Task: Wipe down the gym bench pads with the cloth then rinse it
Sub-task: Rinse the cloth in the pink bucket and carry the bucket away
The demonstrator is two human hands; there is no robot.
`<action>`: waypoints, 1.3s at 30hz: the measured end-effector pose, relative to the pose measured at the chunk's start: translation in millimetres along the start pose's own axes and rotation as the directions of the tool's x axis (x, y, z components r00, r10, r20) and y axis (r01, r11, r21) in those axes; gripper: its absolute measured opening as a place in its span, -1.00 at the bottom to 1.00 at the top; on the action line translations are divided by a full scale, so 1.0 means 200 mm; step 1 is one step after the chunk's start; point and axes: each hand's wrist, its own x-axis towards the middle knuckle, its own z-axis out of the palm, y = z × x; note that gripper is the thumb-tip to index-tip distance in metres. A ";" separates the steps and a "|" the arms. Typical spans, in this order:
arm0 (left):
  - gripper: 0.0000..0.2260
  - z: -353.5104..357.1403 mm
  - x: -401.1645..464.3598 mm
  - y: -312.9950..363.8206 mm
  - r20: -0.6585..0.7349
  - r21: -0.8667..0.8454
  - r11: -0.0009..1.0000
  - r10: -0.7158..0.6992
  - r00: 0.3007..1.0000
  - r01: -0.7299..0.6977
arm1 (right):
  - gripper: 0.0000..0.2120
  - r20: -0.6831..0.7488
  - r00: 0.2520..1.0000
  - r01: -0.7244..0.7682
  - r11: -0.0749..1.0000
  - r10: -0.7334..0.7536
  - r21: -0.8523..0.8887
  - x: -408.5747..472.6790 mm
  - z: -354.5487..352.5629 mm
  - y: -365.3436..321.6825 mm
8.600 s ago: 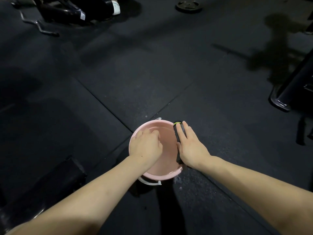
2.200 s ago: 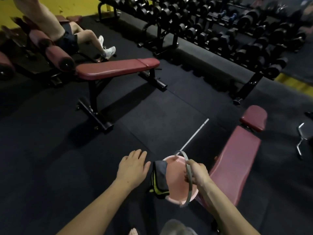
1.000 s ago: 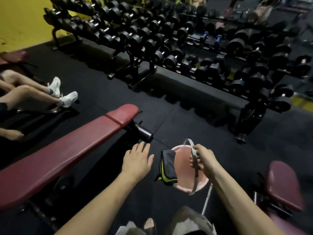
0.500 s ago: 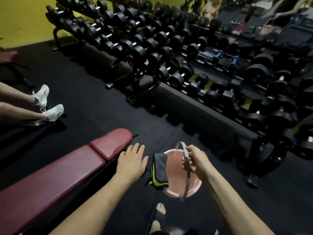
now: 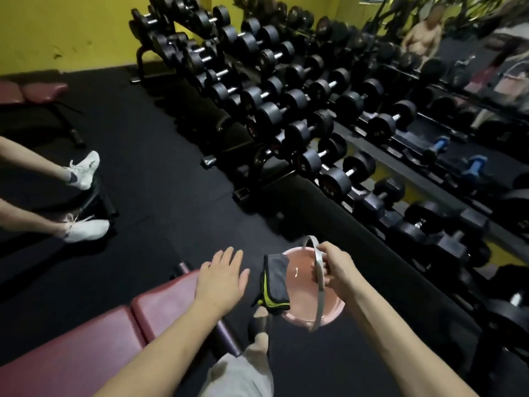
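Observation:
My right hand [image 5: 336, 272] grips the pale handle [image 5: 319, 285] of a pink bucket [image 5: 312, 309] and carries it above the black floor. A dark grey cloth with a yellow-green edge [image 5: 274, 283] hangs over the bucket's left rim. My left hand [image 5: 221, 277] hovers with straight, spread fingers and holds nothing, above the near end of a maroon bench pad [image 5: 94, 348] at the lower left.
A long rack of black dumbbells [image 5: 300, 110] runs from the back to the right side. A seated person's legs and white shoes [image 5: 83, 199] are at the left. Another maroon bench [image 5: 34, 91] stands at the far left by the yellow wall. My own foot [image 5: 259, 319] is below the bucket.
I have lifted the bucket from the floor, with the cloth draped on its rim, and walked along the dumbbell rack. The maroon bench has slid lower and nearer under my left hand.

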 end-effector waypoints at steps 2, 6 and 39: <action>-0.42 -0.01 0.31 -0.03 -0.007 0.000 1.000 -0.018 1.000 0.018 | -0.71 0.010 1.000 -0.004 1.000 0.004 -0.020 0.26 0.06 -0.17; -0.44 -0.08 0.94 -0.09 0.008 -0.016 0.999 -0.041 0.999 0.041 | -0.66 0.012 1.000 -0.008 0.997 0.009 -0.079 0.75 0.23 -0.52; -0.45 -1.25 4.12 -2.25 -0.043 -0.084 0.765 -0.643 0.764 0.639 | -0.58 0.522 0.852 0.181 0.911 0.043 -0.369 3.47 3.34 -3.03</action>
